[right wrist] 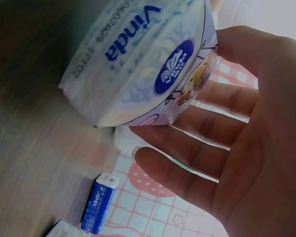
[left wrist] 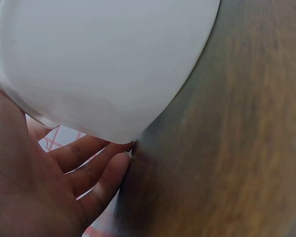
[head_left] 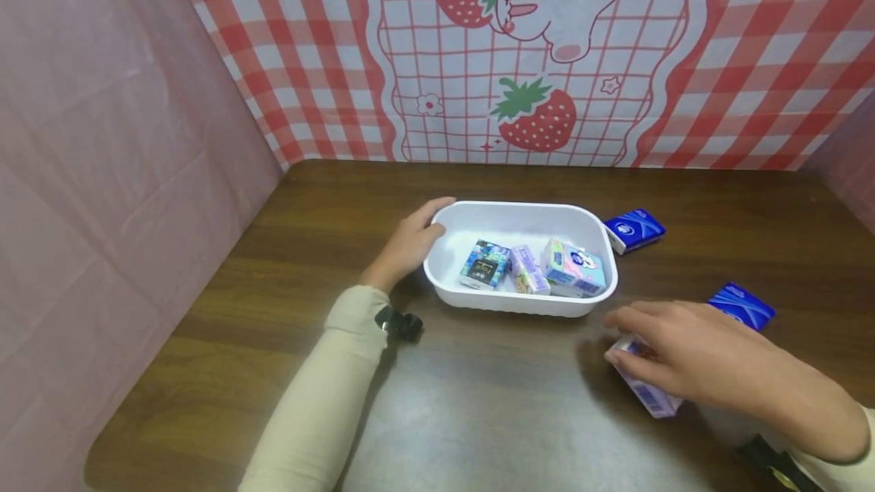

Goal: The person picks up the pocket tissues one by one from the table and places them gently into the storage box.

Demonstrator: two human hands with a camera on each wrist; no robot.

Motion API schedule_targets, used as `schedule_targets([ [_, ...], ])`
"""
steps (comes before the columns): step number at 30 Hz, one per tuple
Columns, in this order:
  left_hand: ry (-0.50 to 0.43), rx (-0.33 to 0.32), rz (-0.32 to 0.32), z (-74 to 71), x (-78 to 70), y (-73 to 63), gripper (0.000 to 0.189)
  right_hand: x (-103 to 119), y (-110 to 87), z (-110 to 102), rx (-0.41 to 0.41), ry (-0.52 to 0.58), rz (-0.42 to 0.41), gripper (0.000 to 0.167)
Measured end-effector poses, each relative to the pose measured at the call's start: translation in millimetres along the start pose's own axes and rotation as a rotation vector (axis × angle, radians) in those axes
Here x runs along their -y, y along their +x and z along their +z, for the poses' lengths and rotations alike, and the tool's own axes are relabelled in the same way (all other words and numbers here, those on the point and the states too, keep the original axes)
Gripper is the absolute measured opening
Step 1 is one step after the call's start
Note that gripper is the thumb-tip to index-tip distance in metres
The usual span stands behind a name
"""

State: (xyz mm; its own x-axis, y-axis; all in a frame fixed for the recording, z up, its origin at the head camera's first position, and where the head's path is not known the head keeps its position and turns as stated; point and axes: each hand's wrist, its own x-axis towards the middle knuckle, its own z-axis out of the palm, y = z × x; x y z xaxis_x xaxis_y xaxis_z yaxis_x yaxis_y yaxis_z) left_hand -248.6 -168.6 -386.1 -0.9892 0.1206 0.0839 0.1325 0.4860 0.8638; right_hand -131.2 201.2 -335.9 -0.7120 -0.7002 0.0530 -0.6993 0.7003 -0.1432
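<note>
A white plastic basin point(head_left: 509, 305) stands on the table. My left hand point(head_left: 406, 243) holds its left end, thumb at the rim and fingers along the outer wall point(left wrist: 103, 69). Between the thumb and fingers of my right hand point(head_left: 714, 355) is a purple Vinda tissue pack point(head_left: 654, 396), in front of the basin's right end; its printed end point(right wrist: 138, 69) faces the right wrist camera. Whether that pack touches the table I cannot tell. Inside the basin lie a dark floral tissue pack point(head_left: 487, 264), a slim purple one point(head_left: 529, 272) and a pink-and-blue one point(head_left: 576, 267).
One blue tissue pack point(head_left: 637, 229) lies against the basin's right end. Another blue pack point(head_left: 743, 305) is just beyond my right hand, which partly covers it. Behind the brown wooden table point(head_left: 328, 203) hangs a red checked cloth point(head_left: 307, 59) with strawberries.
</note>
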Motion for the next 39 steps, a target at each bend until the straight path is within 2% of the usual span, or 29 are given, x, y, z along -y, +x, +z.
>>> schedule_targets([
  [4,0.003,-0.001,-0.001,0.0,-0.4,-0.2,0.047,1,-0.2,0,-0.024,-0.011,-0.007,0.037],
  [16,0.007,0.001,-0.014,-0.7,-1.3,-1.4,0.047,1,1.5,-9,-0.014,0.015,0.013,0.039],
  [23,0.006,0.004,-0.015,-0.5,-1.7,-0.4,0.047,6,5.7,-13,-0.07,-0.009,-0.024,0.036],
  [34,0.003,0.002,-0.017,-0.6,-1.3,-1.1,0.047,12,14.7,-17,-0.066,-0.001,-0.024,0.034],
  [39,0.0,0.005,-0.008,-1.1,0.7,-0.1,0.047,12,15.0,-16,-0.11,-0.018,-0.056,0.031],
])
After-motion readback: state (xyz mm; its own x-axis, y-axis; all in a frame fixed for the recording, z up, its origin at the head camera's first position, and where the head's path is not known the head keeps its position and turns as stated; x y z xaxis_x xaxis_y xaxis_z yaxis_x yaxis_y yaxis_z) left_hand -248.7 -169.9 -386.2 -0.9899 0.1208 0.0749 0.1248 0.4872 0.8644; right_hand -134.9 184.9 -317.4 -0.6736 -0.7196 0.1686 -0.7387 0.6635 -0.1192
